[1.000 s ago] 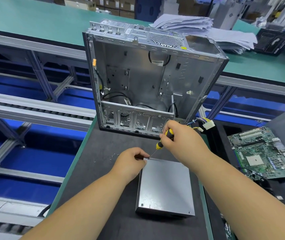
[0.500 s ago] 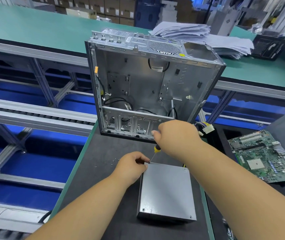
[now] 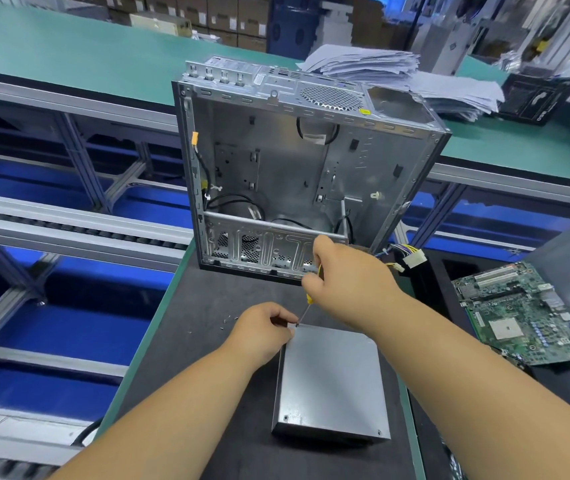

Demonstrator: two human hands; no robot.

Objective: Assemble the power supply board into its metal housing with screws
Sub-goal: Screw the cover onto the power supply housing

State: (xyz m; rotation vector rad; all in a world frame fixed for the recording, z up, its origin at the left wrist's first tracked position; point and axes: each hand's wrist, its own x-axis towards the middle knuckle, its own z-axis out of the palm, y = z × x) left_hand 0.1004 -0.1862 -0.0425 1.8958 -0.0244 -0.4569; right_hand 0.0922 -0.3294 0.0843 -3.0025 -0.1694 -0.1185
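Note:
A grey metal power supply housing (image 3: pixel 332 382) lies flat on the dark mat in front of me. My right hand (image 3: pixel 345 282) grips a yellow-handled screwdriver (image 3: pixel 306 304), whose tip meets the housing's far left corner. My left hand (image 3: pixel 262 332) rests beside that corner with fingertips pinched at the screwdriver tip; a screw there is too small to make out. Several loose screws (image 3: pixel 228 322) lie on the mat to the left of my left hand.
An open metal computer case (image 3: pixel 297 168) stands upright just behind the hands. A green motherboard (image 3: pixel 525 313) lies at the right, with a white connector and wires (image 3: pixel 411 259) near the case. Paper stacks (image 3: pixel 397 74) sit on the far green bench. The mat's left edge drops to conveyor rails.
My right hand has lifted and tipped the screwdriver more upright over the corner. The left hand stays pinched at the tip. The view shifted slightly.

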